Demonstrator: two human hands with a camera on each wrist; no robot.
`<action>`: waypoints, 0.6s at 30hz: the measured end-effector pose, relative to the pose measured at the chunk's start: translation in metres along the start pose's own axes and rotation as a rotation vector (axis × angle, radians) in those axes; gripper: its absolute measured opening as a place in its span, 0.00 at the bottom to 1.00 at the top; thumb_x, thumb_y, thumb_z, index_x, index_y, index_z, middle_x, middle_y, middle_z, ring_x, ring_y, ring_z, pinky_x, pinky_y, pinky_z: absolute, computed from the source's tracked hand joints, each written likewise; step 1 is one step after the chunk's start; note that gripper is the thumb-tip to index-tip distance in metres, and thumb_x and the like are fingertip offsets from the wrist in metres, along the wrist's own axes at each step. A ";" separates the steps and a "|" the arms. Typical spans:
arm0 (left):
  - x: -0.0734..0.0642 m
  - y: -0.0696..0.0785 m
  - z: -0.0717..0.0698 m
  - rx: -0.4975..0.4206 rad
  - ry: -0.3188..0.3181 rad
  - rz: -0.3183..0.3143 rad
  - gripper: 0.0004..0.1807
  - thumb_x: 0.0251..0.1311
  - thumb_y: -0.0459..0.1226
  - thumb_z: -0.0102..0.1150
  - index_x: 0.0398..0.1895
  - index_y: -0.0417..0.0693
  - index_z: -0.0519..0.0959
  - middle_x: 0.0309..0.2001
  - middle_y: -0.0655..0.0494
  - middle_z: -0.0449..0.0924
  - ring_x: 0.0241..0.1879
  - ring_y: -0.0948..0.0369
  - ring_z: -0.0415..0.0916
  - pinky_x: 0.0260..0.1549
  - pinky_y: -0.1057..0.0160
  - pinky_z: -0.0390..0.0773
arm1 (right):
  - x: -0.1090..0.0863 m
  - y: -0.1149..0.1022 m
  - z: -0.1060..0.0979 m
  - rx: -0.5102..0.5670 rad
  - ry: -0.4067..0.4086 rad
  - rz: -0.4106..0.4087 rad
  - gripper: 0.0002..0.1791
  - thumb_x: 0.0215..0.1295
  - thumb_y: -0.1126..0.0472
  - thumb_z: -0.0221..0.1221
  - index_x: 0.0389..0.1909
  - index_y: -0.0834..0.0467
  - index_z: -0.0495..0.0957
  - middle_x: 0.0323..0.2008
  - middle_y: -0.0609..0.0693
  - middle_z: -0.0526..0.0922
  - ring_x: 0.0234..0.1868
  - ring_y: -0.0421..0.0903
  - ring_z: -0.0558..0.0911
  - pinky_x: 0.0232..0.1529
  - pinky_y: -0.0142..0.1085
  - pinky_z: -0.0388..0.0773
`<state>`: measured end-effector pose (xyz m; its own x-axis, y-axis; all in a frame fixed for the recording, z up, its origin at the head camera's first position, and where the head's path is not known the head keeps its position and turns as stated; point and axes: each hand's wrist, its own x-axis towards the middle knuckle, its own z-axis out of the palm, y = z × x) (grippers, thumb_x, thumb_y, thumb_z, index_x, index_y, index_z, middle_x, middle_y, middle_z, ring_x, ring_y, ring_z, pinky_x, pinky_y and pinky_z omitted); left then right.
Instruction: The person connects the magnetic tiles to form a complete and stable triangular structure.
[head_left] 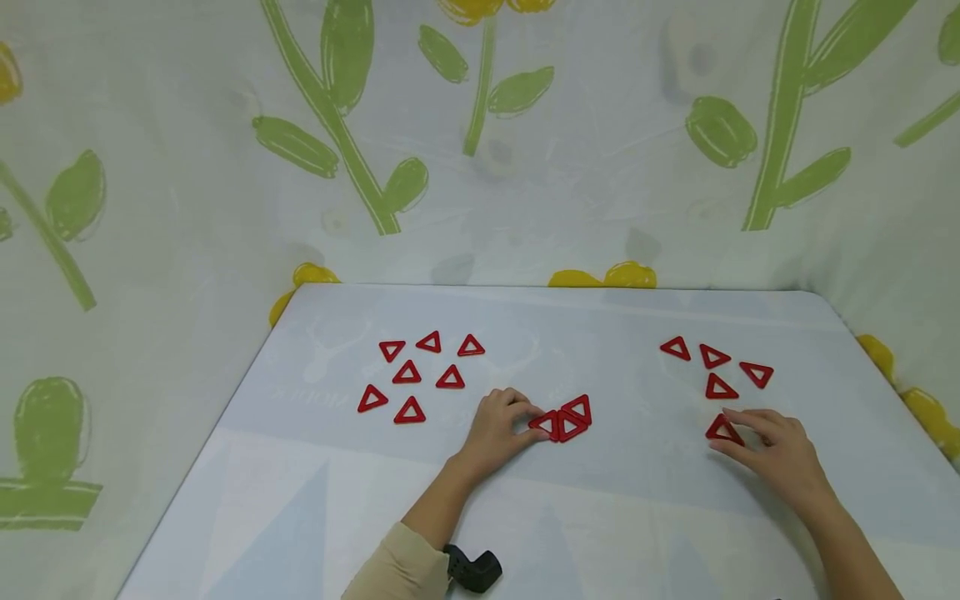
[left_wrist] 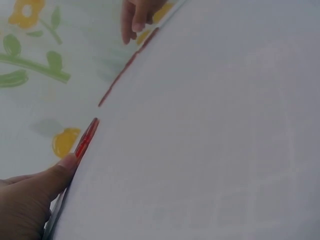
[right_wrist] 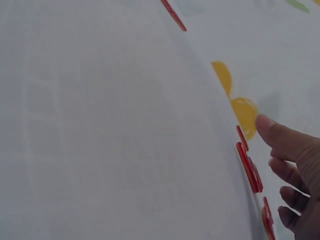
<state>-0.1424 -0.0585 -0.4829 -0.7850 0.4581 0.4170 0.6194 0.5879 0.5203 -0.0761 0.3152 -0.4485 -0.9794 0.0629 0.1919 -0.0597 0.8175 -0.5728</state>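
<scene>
Three small red triangular frames (head_left: 576,410) lie edge to edge near the middle of the white table in the head view. At the leftmost triangle (head_left: 545,425) of this group, my left hand (head_left: 498,427) pinches it between thumb and fingers. The left wrist view shows that thumb (left_wrist: 65,162) against a red edge. My right hand (head_left: 776,454) hovers around a single red triangle (head_left: 724,428) on the right, thumb and index finger spread on either side of it. In the right wrist view the right hand (right_wrist: 295,175) is apart from the tabletop pieces.
Several loose red triangles (head_left: 407,372) are scattered on the table's left side. More triangles (head_left: 715,357) lie at the back right, beyond my right hand. A flower-patterned cloth wall (head_left: 585,183) stands behind the table. Black gear (head_left: 475,570) sits at my left sleeve.
</scene>
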 end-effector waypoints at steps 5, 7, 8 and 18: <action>0.000 0.000 0.001 0.003 0.011 0.007 0.16 0.47 0.45 0.71 0.40 0.51 0.84 0.39 0.56 0.75 0.39 0.61 0.70 0.42 0.62 0.69 | -0.001 0.008 0.001 -0.016 0.016 0.027 0.31 0.47 0.52 0.72 0.51 0.64 0.79 0.44 0.63 0.77 0.37 0.35 0.63 0.31 0.28 0.63; 0.000 -0.001 0.001 0.007 0.011 0.007 0.16 0.48 0.45 0.71 0.40 0.51 0.84 0.39 0.57 0.76 0.39 0.61 0.70 0.41 0.62 0.69 | -0.001 0.010 0.002 -0.036 0.012 0.023 0.31 0.47 0.52 0.72 0.50 0.65 0.79 0.43 0.63 0.77 0.36 0.36 0.65 0.30 0.27 0.64; 0.000 -0.001 0.001 0.011 0.012 0.009 0.16 0.48 0.45 0.71 0.40 0.51 0.84 0.39 0.57 0.76 0.39 0.61 0.70 0.41 0.62 0.69 | -0.001 0.010 0.003 -0.047 0.010 0.024 0.31 0.48 0.51 0.72 0.50 0.66 0.79 0.43 0.63 0.76 0.36 0.38 0.66 0.29 0.27 0.65; -0.001 -0.003 0.003 0.036 -0.029 -0.007 0.18 0.50 0.46 0.69 0.45 0.53 0.85 0.41 0.58 0.75 0.41 0.61 0.70 0.43 0.62 0.69 | -0.001 0.010 0.008 -0.077 -0.034 0.102 0.30 0.52 0.50 0.69 0.48 0.69 0.79 0.37 0.60 0.76 0.34 0.50 0.71 0.24 0.30 0.66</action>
<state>-0.1435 -0.0587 -0.4870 -0.7892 0.4732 0.3913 0.6141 0.6141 0.4958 -0.0772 0.3190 -0.4612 -0.9857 0.1295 0.1077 0.0542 0.8495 -0.5248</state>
